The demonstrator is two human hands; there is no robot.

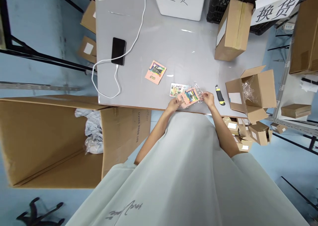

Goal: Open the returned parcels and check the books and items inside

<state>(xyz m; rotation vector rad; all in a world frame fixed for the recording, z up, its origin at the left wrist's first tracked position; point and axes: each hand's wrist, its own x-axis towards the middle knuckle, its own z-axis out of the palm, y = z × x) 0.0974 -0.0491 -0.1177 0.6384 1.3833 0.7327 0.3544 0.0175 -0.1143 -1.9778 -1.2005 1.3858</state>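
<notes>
My left hand (pixel 173 104) pinches the left edge of a pink picture card (pixel 189 97) at the near edge of the grey table (pixel 159 44). My right hand (pixel 208 98) grips the clear plastic sleeve (pixel 198 88) at the card's right side. Just behind the card lies a second colourful card (pixel 176 88), flat on the table. A third pink card (pixel 155 72) rests further back towards the middle.
A yellow-black utility knife (pixel 220 96) lies right of my right hand. An open carton (pixel 253 90) with plastic inside overhangs the table's right edge, a closed carton (pixel 232 29) stands behind it. A black phone (pixel 118 50) on a white cable lies left. A large open carton (pixel 62 140) sits on the floor, left.
</notes>
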